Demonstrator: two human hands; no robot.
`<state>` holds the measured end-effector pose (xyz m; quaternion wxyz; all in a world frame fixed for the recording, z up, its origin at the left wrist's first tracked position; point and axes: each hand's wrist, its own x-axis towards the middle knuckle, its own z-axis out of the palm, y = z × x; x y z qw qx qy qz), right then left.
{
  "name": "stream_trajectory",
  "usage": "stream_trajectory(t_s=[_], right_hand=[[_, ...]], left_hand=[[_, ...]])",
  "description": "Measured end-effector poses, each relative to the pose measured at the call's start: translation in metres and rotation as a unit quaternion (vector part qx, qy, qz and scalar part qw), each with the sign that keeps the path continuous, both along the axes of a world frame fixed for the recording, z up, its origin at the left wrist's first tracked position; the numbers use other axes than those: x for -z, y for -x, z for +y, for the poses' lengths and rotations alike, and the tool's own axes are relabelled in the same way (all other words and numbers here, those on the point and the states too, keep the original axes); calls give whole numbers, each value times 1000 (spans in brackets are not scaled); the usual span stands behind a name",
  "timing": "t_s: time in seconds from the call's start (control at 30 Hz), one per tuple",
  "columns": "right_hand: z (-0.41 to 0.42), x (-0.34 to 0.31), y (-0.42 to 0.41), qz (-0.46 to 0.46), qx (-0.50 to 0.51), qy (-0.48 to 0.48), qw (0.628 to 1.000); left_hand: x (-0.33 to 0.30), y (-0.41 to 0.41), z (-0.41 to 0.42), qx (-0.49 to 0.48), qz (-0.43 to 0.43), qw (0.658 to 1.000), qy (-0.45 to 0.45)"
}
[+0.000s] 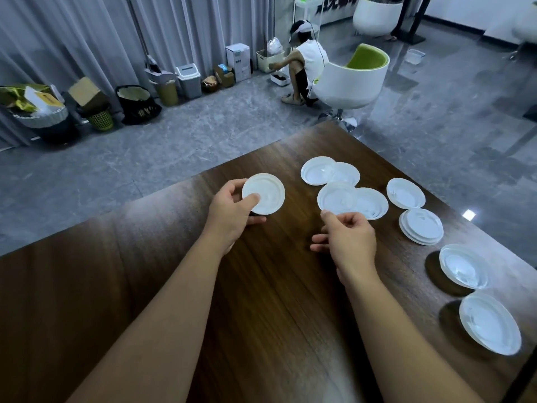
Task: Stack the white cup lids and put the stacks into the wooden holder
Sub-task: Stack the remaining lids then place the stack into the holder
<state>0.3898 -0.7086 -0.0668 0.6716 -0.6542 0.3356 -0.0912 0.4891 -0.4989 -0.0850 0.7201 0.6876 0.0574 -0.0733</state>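
Left hand (232,210) gripping a lid (263,194) above the worktop (261,301), thumb on top. Right hand (347,237) pinching the near rim of another lid (337,199) in the loose scatter, fingers curled. More lids (421,226) lying rightward along the worktop.

Loose lids (344,189) on table (276,301), right of held lid (266,193)

Dark wood-grain table (276,301), lids all along its right edge: 2 overlapping pairs (329,171) (353,203) by the far corner, then 1 single (405,193), a small stack (421,226), and 2 more (463,270) (489,322) closer in.
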Motion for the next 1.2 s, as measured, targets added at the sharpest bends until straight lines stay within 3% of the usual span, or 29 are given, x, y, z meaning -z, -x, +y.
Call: stream_trajectory(t_s=[0.13, 0.43, 0.53, 0.67, 0.93, 1.2], right_hand=[[-11, -9, -2, 24, 86, -61, 994], [-9, -18, -5, 48, 86, -66, 993], [-1, -17, 6, 14, 35, -66, 997], [16, -17, 11, -3, -86, -23, 996], [20, -22, 1, 21, -140, 27, 990], [23, -24, -8, 24, -193, 24, 981]], left_hand=[[-2, 6, -4, 16, -32, 999, -28], [-5, 25, -13, -47, -24, 999, -14], [-4, 31, -16, -71, -2, 997, -9], [-7, 37, -24, -31, 42, 998, 23], [-9, 38, -12, 70, 102, 980, 153], [-5, 34, -13, 53, 62, 992, 99]])
